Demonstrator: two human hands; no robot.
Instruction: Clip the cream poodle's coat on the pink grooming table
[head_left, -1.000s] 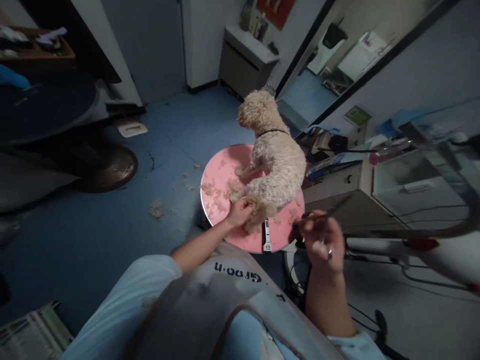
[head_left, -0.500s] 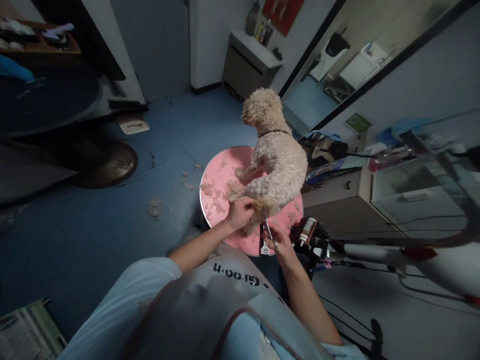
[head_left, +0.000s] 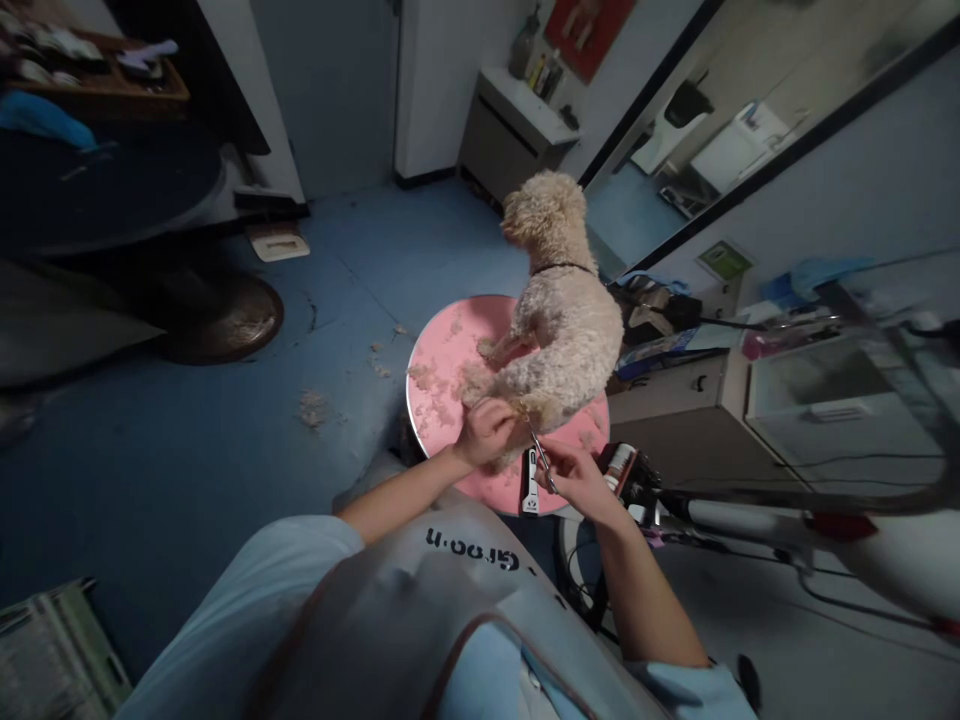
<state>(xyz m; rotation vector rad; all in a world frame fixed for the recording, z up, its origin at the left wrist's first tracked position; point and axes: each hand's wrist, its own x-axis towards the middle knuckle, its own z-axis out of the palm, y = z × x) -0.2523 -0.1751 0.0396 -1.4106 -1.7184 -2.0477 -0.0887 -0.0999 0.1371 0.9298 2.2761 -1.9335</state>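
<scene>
A curly, cream-coloured dog [head_left: 574, 320] with a thin dark collar is on a round pink grooming table [head_left: 431, 425], its head turned toward the left. At its hindquarters my left hand [head_left: 486, 432] is closed in a pinch on some of the dog's fur; exactly which part is hard to see. My right hand [head_left: 576, 475] has its fingers in a pair of scissors [head_left: 543, 458], whose blades point up into the fur beside my left fingers. Between my hands and the table's near edge lies a black-and-white device [head_left: 530, 482], perhaps a clipper.
Cut fur lies on the table and in a clump [head_left: 312, 408] on the blue floor. To the right are a bottle [head_left: 619, 464], a pale metal arm [head_left: 739, 516] and a cluttered cabinet [head_left: 675, 420]. A dark round table [head_left: 112, 190] stands at left.
My view has shifted slightly, so the scene sits a little further right. My right hand has turned flatter around the scissors. My left hand stays at the dog's hindquarters.
</scene>
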